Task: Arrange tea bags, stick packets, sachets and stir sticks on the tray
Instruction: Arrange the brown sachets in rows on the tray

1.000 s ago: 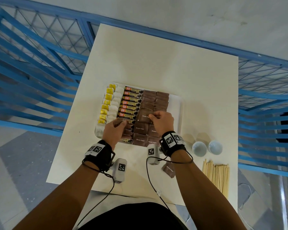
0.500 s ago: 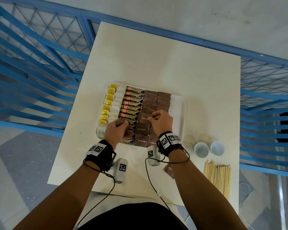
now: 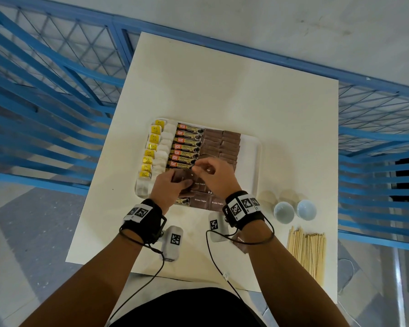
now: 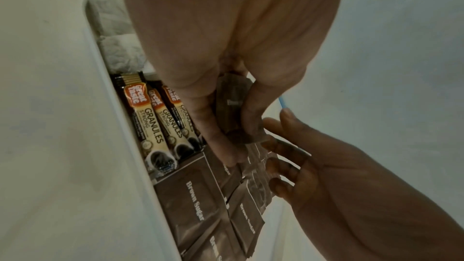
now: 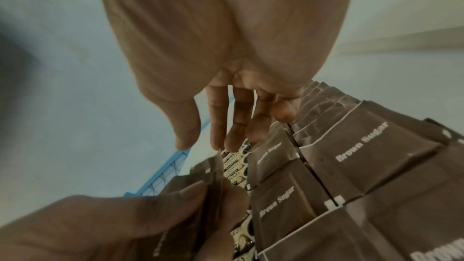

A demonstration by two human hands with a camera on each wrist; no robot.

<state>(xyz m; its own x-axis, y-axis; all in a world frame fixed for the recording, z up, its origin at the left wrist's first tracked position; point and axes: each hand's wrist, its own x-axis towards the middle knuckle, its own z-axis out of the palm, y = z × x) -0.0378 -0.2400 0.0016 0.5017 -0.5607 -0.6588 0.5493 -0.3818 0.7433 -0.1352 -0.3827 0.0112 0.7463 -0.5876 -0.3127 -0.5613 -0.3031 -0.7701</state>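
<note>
A white tray (image 3: 253,161) holds a column of tea bags (image 3: 162,147) with yellow tags, a row of coffee stick packets (image 3: 187,147) and rows of brown sugar sachets (image 3: 222,142). My left hand (image 3: 182,182) hovers over the tray's near left part and grips a small stack of brown sachets (image 4: 233,106) between thumb and fingers. My right hand (image 3: 198,168) is just beside it, fingers loosely extended (image 5: 216,126) and holding nothing, their tips close to the stack's edge (image 5: 213,168). Stir sticks (image 3: 307,251) lie in a bundle at the table's near right.
Two small pale bowls (image 3: 283,212) stand right of the tray, beyond the sticks. One loose brown sachet (image 3: 240,244) lies on the table under my right wrist. Blue metal railing (image 3: 57,95) surrounds the table on the left, back and right.
My right hand has left the sachet it was setting on the tray and moved left to the stack in my left hand. The left hand has risen slightly.
</note>
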